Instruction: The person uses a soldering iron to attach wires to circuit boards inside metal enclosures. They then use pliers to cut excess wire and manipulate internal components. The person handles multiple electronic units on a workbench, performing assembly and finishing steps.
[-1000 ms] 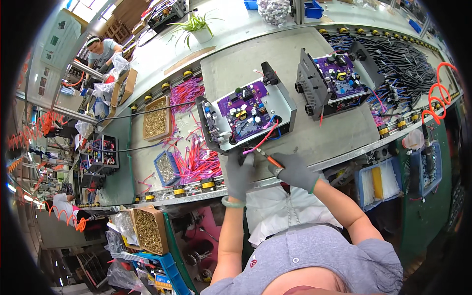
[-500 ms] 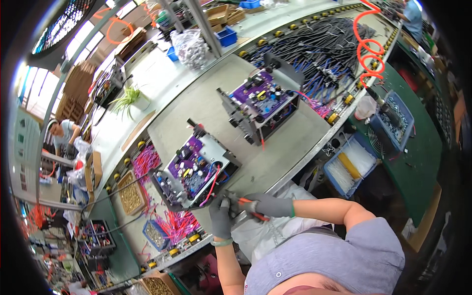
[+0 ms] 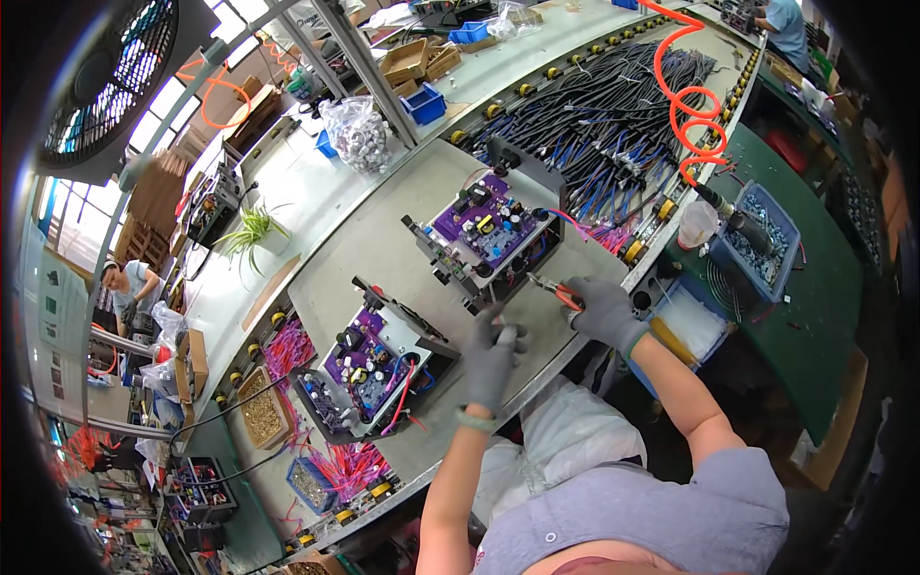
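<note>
Two open-chassis units with purple circuit boards stand on the bench, the nearer unit (image 3: pixel 369 379) at left and the farther unit (image 3: pixel 484 230) beyond it. My gloved right hand (image 3: pixel 606 313) grips red-handled pliers (image 3: pixel 556 289), jaws pointing left toward the farther unit's front lower edge. My gloved left hand (image 3: pixel 492 362) is just in front of that unit, fingers apart and partly curled. Its fingertips are by a thin reddish wire (image 3: pixel 494 290) hanging from the chassis; whether they touch it is unclear. Red and blue wires (image 3: pixel 402 383) loop from the nearer unit's side.
Black cables (image 3: pixel 613 134) are heaped on the far right of the bench. Pink wires (image 3: pixel 355 460) lie at the near left beside a tray of brass parts (image 3: pixel 264 407). At right, a blue bin (image 3: pixel 762 240) holds small parts and a tool; an orange coiled hose (image 3: pixel 685 105) hangs above.
Both hands have moved from the nearer unit's front corner toward the farther unit. The pliers have gone right and away from me in my right hand; my left hand has separated from them.
</note>
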A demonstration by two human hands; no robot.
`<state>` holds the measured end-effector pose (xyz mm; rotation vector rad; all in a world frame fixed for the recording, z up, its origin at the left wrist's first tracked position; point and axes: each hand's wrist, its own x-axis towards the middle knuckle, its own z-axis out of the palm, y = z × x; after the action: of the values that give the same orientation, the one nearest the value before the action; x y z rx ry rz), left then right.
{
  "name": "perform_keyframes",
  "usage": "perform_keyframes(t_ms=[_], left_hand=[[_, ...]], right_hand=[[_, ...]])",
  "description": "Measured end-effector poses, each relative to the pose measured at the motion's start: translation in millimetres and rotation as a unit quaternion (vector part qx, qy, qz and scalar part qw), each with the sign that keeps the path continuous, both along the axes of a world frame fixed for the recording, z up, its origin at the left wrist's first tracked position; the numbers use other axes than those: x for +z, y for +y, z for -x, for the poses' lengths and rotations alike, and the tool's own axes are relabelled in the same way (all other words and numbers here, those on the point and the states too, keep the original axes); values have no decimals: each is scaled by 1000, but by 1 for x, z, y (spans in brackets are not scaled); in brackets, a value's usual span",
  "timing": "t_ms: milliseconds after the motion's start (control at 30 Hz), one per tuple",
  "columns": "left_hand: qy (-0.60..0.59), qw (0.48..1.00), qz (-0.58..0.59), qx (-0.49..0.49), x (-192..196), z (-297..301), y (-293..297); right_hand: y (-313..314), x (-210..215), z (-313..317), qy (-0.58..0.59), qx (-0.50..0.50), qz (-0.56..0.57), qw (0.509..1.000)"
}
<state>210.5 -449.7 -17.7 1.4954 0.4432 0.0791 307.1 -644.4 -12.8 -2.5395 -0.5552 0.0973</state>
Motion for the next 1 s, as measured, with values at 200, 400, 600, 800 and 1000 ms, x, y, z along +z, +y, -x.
perform_keyframes(t_ms=[200,400,600,800,1000], left_hand=[[-10,999,-19,42,-15,-58,-29],[-2,997,-74,37,-24,-67,-10],[10,995,-95,6,-26,-58,-3],[16,994,-110,-14,-26,-58,1],[3,993,-119,-18,-34,-59,3]], right_hand=[[-4,-13,-6,34,27,-13,999],[-2,-8,-3,94,41,-26,994],[2,-19,-18,131,44,-117,983],[7,-7,-28,192,89,-82,974],[6,-25,-35,230,106,-86,964]])
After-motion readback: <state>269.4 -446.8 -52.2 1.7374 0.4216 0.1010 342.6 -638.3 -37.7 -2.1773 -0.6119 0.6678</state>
